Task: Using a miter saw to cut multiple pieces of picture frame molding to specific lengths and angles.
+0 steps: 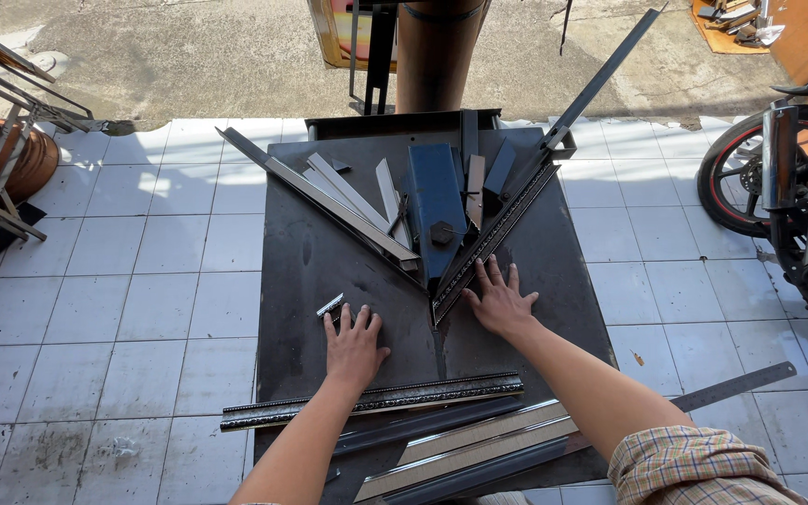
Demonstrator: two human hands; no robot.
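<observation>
My left hand lies flat on the dark metal table, fingers apart, next to a small silvery piece by its fingertips. My right hand rests flat with fingers spread beside the ornate moulding strip held along the right arm of the V-shaped mitre guide. A blue blade block sits in the middle of the V. A long dark ornate frame moulding lies across the table under my forearms.
Several more moulding strips lie at the table's near edge, with a steel ruler sticking out right. Offcuts lie inside the V. A motorbike stands at right, clay pots and a metal rack at left, white tiled floor around.
</observation>
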